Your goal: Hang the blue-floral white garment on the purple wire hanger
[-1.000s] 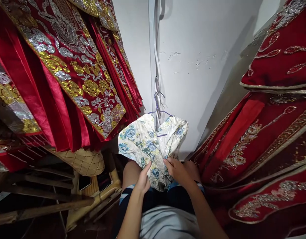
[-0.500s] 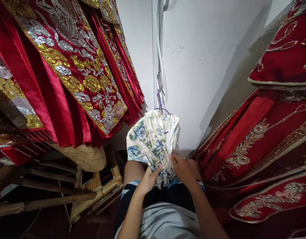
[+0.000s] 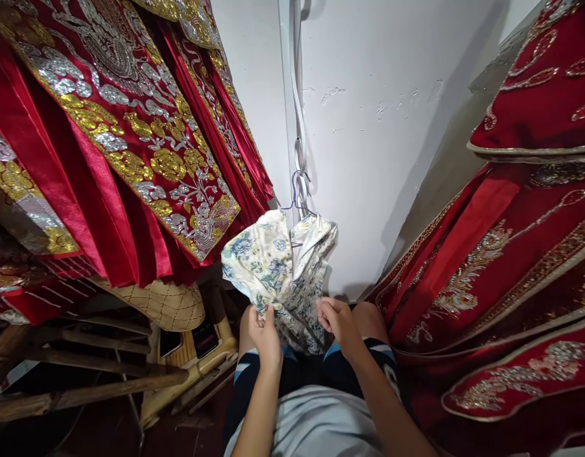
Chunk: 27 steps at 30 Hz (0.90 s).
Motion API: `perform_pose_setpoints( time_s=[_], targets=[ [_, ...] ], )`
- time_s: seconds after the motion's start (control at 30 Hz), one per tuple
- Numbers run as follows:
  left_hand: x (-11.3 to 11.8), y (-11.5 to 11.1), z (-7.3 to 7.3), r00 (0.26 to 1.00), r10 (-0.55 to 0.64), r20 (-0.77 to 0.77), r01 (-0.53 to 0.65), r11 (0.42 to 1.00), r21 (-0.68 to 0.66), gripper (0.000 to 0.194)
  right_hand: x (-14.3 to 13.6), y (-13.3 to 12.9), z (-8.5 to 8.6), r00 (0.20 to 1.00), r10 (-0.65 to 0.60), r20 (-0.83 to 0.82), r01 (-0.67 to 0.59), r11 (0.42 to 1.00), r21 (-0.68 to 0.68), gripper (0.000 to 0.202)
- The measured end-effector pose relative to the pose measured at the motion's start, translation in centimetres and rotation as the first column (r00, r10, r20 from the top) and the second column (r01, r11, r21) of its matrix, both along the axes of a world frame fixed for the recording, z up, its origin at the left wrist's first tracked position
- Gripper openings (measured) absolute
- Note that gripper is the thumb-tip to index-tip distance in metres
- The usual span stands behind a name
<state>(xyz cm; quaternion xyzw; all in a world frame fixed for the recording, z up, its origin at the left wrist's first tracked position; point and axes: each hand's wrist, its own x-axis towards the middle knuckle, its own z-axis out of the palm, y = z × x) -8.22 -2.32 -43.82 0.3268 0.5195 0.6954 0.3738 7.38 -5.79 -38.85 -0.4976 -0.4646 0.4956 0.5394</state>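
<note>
A white blouse with blue flowers point(image 3: 277, 254) hangs from a thin purple hanger point(image 3: 293, 198) in front of me. My left hand point(image 3: 266, 333) pinches the lower left edge of the blouse between thumb and fingers. On the other side, my right hand point(image 3: 337, 320) is closed on the blouse's right edge, with its fingers curled. The cloth is spread between both hands, and its lower end drops over my lap. The hanger's hook is caught in the end of a white strap point(image 3: 296, 108) running down the wall.
Red costumes with gold and silver sequins point(image 3: 168, 165) hang at the left. More beaded red garments point(image 3: 463, 279) fill the right side. A bamboo chair point(image 3: 192, 374) with phones point(image 3: 206, 338) on it stands at lower left, near my legs. The white wall point(image 3: 368, 146) is ahead.
My left hand has moved left with the blouse's edge. The bunched cloth is now spread wider, its neck opening turned more towards me, and more of the hanger shows.
</note>
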Motion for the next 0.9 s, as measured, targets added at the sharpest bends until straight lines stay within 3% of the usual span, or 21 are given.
perform_pose_setpoints(
  time_s=[0.1, 0.2, 0.37, 0.5, 0.73, 0.9],
  targets=[
    [0.7, -0.8, 0.4, 0.986, -0.139, 0.094, 0.144, 0.988, -0.053, 0.05, -0.1, 0.9, -0.6, 0.995, -0.026, 0.101, 0.027, 1.0, -0.01, 0.035],
    [1.6, -1.4, 1.0, 0.969, -0.169, 0.178, 0.199, 0.966, -0.167, 0.057, -0.1, 2.0, -1.3, 0.974, -0.001, 0.228, 0.007, 1.0, -0.024, 0.04],
    [2.1, -1.8, 2.2, 0.897, -0.337, 0.287, 0.358, 0.933, -0.023, 0.059, -1.4, 3.4, -1.9, 0.963, 0.065, 0.262, -0.079, 0.996, 0.046, 0.039],
    [1.7, -2.0, 2.9, 0.894, -0.358, 0.27, 0.385, 0.921, -0.055, 0.055, -2.2, 3.9, -2.0, 0.979, 0.038, 0.199, -0.061, 0.992, 0.107, 0.032],
    [1.2, -1.7, 3.5, 0.886, -0.407, 0.221, 0.425, 0.904, -0.041, 0.054, -2.0, 3.8, -2.0, 0.94, -0.006, 0.34, -0.056, 0.983, 0.172, 0.033],
    [1.7, -1.8, 3.1, 0.892, -0.408, 0.195, 0.422, 0.906, -0.036, 0.051, -2.3, 3.3, -1.8, 0.927, -0.047, 0.373, -0.015, 0.987, 0.163, 0.026]
  ],
)
